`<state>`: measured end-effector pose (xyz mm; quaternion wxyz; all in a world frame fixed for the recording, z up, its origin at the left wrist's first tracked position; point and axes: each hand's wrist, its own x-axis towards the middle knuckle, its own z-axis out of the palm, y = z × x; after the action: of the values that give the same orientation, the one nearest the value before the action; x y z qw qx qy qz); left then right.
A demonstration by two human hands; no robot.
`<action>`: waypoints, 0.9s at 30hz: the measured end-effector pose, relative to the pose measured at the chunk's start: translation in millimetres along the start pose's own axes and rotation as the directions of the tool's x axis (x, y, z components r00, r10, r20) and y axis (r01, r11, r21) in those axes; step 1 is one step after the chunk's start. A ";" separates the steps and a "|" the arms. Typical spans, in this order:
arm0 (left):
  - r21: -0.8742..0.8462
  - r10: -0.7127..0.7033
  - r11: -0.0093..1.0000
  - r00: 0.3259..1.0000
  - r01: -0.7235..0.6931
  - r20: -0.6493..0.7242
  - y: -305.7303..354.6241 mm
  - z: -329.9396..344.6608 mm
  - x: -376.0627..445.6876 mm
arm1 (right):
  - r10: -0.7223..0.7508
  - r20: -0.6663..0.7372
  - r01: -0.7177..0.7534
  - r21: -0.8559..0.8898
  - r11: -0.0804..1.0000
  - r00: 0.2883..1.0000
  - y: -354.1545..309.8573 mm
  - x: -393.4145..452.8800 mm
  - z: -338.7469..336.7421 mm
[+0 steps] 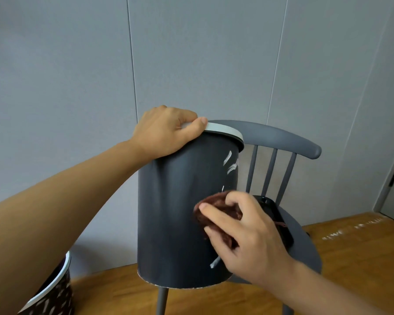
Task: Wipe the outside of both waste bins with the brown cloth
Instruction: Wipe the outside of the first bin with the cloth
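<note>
My left hand (166, 130) curls over the white rim of the smooth, dark cylindrical bin (182, 212), tilted on the grey chair (305, 253); my right hand (243, 233) pinches the fuzzy, bunched brown cloth (216, 210) against its side.

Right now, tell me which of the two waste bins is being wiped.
The tall dark bin at centre: the left hand grips its white rim and the right hand presses the brown cloth to it. The patterned bin, lower left, stands untouched.

We can read no text, label, brand or number anywhere; the dark waste bin (182, 212) bears only white brush-like strokes, not letters we can make out.
</note>
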<state>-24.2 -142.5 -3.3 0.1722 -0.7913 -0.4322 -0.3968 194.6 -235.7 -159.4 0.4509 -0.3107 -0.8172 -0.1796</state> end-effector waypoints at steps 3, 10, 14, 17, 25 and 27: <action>0.002 0.007 1.000 1.000 -0.007 0.010 2.6 0.5 1.4 | -0.020 -0.021 0.020 -0.006 1.000 1.000 4.3 8.0 -4.7; -0.032 -0.041 0.999 0.998 0.042 0.037 -3.3 0.2 4.6 | 0.174 -0.143 -0.167 0.062 0.984 0.974 12.4 57.1 -2.3; -0.067 -0.075 0.995 0.996 0.078 0.046 -10.3 1.5 6.1 | -0.032 0.045 0.026 0.131 0.991 0.998 -10.3 3.2 0.2; -0.068 -0.053 0.996 0.998 0.056 0.037 -9.1 1.5 4.3 | -0.039 0.070 0.029 0.129 0.991 0.997 -8.1 0.9 -2.3; -0.077 -0.058 0.995 0.997 0.061 0.044 -10.7 0.4 4.6 | 0.111 -0.094 -0.100 0.114 0.988 0.989 4.8 29.0 2.3; -0.084 -0.058 0.995 0.998 0.061 0.040 -11.8 0.8 4.3 | 0.053 -0.046 -0.045 0.147 0.988 0.998 -2.2 4.2 3.1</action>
<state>-32.2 -133.0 -1.2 0.1184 -0.7920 -0.4415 -0.4047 189.5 -234.1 -157.5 0.4971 -0.2922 -0.8088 -0.1159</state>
